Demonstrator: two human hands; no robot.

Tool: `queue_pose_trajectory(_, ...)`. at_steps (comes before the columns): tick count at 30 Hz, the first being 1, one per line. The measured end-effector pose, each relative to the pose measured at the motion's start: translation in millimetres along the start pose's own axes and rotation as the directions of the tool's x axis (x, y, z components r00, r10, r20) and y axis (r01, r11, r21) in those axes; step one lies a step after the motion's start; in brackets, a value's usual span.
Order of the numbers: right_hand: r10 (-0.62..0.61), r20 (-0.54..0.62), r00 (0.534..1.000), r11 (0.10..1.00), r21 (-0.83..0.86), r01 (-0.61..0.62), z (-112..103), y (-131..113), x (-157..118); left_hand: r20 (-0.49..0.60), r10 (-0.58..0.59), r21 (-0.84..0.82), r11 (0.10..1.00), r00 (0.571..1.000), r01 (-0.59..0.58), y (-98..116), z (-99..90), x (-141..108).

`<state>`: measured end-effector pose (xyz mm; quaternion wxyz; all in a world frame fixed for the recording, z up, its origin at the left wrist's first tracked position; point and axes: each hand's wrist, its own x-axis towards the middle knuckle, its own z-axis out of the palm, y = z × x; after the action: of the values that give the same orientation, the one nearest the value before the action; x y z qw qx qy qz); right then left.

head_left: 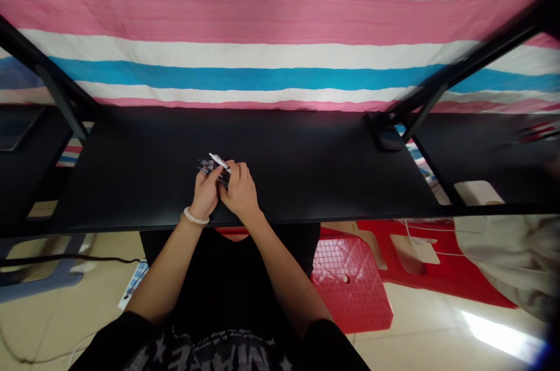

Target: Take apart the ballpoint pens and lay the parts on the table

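Note:
My left hand and my right hand meet above the middle of a black desk. Together they hold a small dark, glossy object, too small to identify, with its lower part hidden by my fingers. A narrow white strip lies across its top, under my right fingertips. A pale beaded bracelet circles my left wrist.
A pink, white and blue striped cloth hangs behind the desk, crossed by black frame bars. A dark clamp-like block sits on the desk's right. Below the desk edge are red plastic stools, a dark cable and a tiled floor.

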<state>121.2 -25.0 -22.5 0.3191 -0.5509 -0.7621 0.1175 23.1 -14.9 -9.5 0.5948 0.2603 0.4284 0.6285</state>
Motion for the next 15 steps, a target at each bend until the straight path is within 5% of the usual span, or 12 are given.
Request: queue_pose_trajectory(15, 0.000, 0.002, 1.000, 0.999, 0.042, 0.000, -1.7, 0.4, 0.1, -0.078, 0.016, -0.009, 1.000, 0.997, -0.017, -5.5, -5.0, 3.7)
